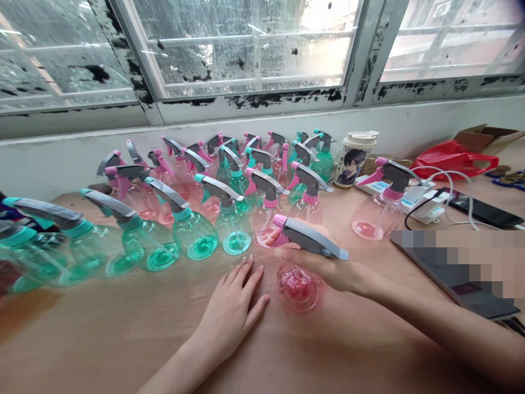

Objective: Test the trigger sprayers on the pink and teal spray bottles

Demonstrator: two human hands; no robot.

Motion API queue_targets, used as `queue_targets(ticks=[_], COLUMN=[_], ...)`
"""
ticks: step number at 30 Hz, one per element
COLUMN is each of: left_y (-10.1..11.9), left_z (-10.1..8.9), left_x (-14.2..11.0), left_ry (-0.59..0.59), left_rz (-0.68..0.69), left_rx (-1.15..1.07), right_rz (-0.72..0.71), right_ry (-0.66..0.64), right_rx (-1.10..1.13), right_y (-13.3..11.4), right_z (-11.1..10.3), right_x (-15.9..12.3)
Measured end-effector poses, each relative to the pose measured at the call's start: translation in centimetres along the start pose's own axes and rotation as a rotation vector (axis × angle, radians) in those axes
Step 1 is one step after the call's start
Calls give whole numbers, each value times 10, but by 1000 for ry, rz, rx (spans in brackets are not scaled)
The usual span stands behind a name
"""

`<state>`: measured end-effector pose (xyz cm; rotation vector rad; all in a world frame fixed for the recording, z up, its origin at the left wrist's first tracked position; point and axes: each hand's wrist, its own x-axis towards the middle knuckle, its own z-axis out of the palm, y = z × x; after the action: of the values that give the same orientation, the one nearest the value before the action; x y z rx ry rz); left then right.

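Translucent pink spray bottle (298, 287) right of centre, grey-and-pink trigger top (309, 238), right hand (324, 262) with fingers gripping it, left hand (235, 301) flat on counter (303, 350), fingers loosely spread

Across the top we see windows (246, 54); toward the right, a cup (355, 162), a red bag (451, 160), a box (484, 139) and a phone (484, 209).

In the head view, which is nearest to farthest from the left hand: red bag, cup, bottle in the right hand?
1. Bottle in the right hand: just right.
2. Cup: back right, below windows.
3. Red bag: farther right.
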<state>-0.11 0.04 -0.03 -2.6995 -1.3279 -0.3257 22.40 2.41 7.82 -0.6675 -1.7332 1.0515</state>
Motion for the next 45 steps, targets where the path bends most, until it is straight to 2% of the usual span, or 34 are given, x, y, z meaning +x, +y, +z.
queue_targets(ticks=[3,9,21,28,35,45], left_y=[0,1,0,0,0,0], left_z=[0,-1,-1,0,-1,-1], left_x=[0,1,1,1,0,0], left_ry=[2,-3,-2,-6,-6,3], left_rz=[0,9,7,-3,-9,-8], left_rx=[-14,-13,-28,-24,-49,-57], right_rz=[-14,20,-40,-31,-71,-52], right_ry=[-5,-10,34,19,61,43], right_rx=[-71,-60,-82,2,-156,-135], right_y=[-1,3,2,6,4,2], right_z=[-1,0,-3,0,0,0], right_x=[1,0,1,-1,-2,0])
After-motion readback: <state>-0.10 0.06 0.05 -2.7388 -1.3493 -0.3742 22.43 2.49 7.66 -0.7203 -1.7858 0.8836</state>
